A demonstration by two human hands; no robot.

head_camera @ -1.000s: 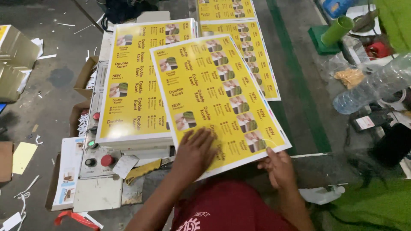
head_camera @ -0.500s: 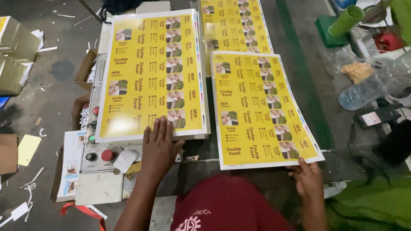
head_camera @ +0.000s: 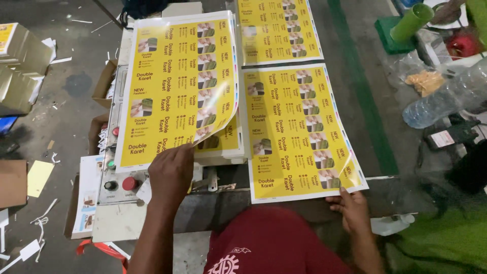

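Note:
My left hand (head_camera: 171,175) pinches the near edge of the top yellow printed sheet (head_camera: 177,86), lifting its right corner off the stack of sheets (head_camera: 223,147) on the machine. My right hand (head_camera: 352,208) holds the near right corner of a second yellow printed sheet (head_camera: 299,127) lying flat on the dark feed bed. A third yellow sheet (head_camera: 279,30) lies farther along the bed, just beyond the second one.
A control panel (head_camera: 119,175) with red and green buttons sits left of my left hand. A plastic bottle (head_camera: 446,99), a green roll (head_camera: 411,23) and bags crowd the right side. Cardboard boxes (head_camera: 18,66) and paper scraps lie on the floor at left.
The sheet in my right hand has slid right off the stack and now lies flat on the bed. My left hand has gone from pressing the stack to lifting its top sheet.

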